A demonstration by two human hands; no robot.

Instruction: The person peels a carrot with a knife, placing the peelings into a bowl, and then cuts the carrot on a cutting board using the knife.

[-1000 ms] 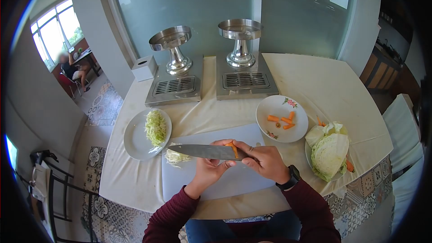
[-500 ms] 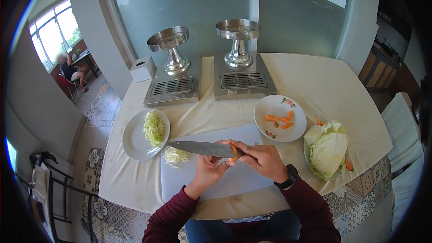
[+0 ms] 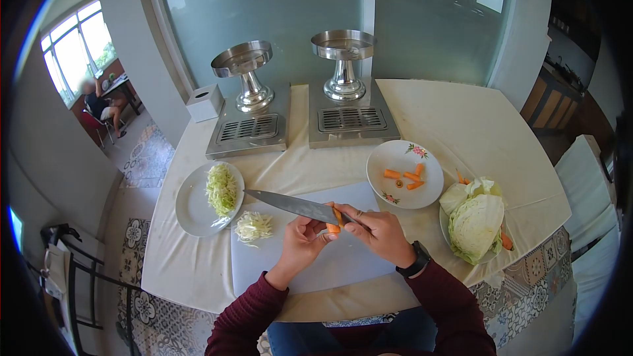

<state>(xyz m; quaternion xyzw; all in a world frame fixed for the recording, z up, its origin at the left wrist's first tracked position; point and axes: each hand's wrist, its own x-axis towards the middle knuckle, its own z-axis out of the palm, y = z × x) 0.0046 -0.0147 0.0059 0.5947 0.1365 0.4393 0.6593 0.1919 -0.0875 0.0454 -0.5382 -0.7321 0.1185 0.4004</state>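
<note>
My left hand (image 3: 302, 245) is closed around a piece of carrot (image 3: 333, 227) above the white cutting board (image 3: 356, 270). The handle of a large kitchen knife (image 3: 290, 203) is in my right hand (image 3: 384, 236), its blade pointing left and away from me. The blade's near end lies against the carrot, close to the fingertips of both hands. Left of my left hand, a small heap of shredded cabbage (image 3: 253, 226) rests on the board. More shredded cabbage (image 3: 221, 190) fills part of a white plate (image 3: 191, 219) farther left.
A flowered bowl (image 3: 430, 196) with several carrot pieces (image 3: 413, 175) stands beyond the board. At right, a cut cabbage (image 3: 476, 225) sits on a plate, carrots beside it. Two metal stands (image 3: 344, 86) and a white box (image 3: 204, 103) are at the back. A person (image 3: 99, 105) sits far left.
The knife has tilted so its tip points farther away from me, uncovering more of the cabbage heap. Both hands stay close together on the carrot and knife. The view has shifted slightly.
</note>
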